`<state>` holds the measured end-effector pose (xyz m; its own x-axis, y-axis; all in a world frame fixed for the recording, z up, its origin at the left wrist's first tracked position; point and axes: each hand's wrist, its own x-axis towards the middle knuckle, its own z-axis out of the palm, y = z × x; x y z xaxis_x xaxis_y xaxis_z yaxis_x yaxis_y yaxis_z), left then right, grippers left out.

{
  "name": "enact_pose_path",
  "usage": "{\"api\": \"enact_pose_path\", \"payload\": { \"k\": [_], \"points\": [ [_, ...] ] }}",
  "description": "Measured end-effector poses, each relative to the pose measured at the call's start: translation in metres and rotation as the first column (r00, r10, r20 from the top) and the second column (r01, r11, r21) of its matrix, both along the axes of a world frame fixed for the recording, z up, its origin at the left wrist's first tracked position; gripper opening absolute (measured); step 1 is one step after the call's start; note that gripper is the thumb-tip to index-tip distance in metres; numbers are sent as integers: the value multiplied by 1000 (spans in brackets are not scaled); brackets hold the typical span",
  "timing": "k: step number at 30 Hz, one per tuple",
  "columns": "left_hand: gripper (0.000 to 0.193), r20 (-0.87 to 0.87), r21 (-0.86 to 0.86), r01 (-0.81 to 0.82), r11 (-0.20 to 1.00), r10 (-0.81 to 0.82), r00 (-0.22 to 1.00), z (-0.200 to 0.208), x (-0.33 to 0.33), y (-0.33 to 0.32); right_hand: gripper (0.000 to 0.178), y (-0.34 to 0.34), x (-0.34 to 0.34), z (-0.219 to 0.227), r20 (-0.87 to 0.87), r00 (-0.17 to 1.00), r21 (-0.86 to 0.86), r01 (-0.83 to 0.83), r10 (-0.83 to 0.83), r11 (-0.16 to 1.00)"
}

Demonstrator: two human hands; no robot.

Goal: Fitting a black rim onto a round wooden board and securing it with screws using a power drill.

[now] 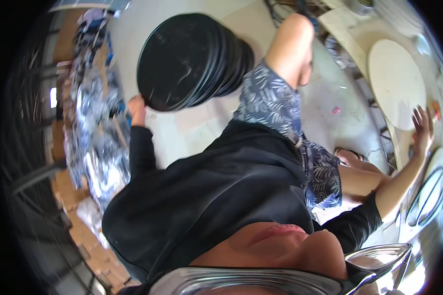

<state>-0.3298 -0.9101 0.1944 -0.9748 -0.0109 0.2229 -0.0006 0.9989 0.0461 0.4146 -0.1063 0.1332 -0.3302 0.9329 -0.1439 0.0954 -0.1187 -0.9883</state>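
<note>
A stack of black round discs [174, 61] stands on the floor at the upper left, its top disc scuffed and dusty. My left hand [137, 105] is at the near left rim of that top disc, fingers closed on the edge. Far off to the right, my right hand [422, 129] is held with its fingers apart, over the edge of a pale round board [396, 81] lying on a worktable. Whether those fingers touch the board, I cannot tell. Nothing shows in the right hand.
Clear plastic-wrapped goods [101, 132] are heaped along the left, with cardboard boxes [69, 189] beside them. Black ring-shaped hoops [430, 196] lie on the right, near my right forearm. A small red scrap [335, 110] is on the floor [325, 128].
</note>
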Motion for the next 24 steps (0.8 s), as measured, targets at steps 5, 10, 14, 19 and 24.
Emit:
{"api": "enact_pose_path", "payload": {
  "k": [5,10,14,19,24],
  "points": [
    [68,175,492,-120,862,37,984,-40,17,41,55,-4,7,14,54,998,24,-15,13,1000],
    [70,357,614,-300,730,82,930,-5,-7,41,55,-16,1,24,117,993,76,18,-27,997],
    [67,-191,383,424,821,-379,905,54,-34,162,51,-12,10,18,171,982,94,64,-79,994],
    [33,-345,822,547,157,-626,699,123,24,483,35,-66,-95,41,404,903,411,-322,146,853],
    [48,-343,378,829,411,-770,538,103,124,776,44,-212,-243,146,95,839,706,-435,535,558]
  ]
}}
